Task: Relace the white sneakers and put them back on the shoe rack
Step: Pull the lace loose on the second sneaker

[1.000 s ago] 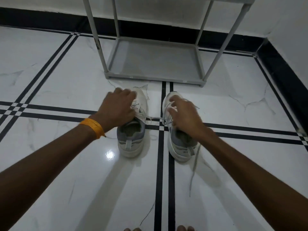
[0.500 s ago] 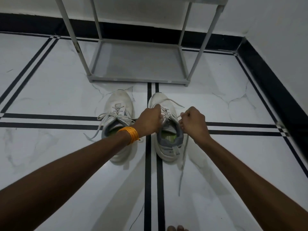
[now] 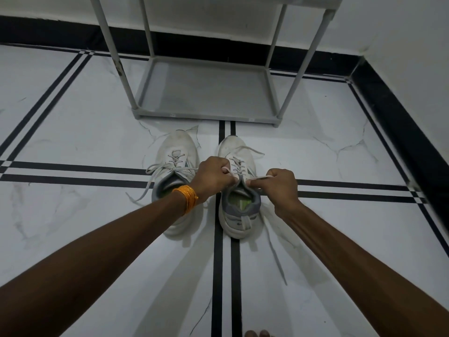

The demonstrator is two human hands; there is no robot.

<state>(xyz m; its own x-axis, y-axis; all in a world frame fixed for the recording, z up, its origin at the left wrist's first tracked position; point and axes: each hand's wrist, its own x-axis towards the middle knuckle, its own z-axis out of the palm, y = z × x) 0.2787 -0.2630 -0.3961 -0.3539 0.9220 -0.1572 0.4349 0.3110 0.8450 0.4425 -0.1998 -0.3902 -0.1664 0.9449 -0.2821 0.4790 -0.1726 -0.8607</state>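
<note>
Both hands, left hand (image 3: 213, 176) and right hand (image 3: 279, 184), pinch the right sneaker's (image 3: 239, 190) lace ends; pull evenly outward (heel planted on the floor (image 3: 73, 122)).

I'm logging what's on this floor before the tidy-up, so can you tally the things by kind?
White sneakers: 2, the left one and the right one, whose lace both hands pull, left hand and right hand
Grey shoe racks: 1
Orange wristbands: 1
Total: 4
</note>
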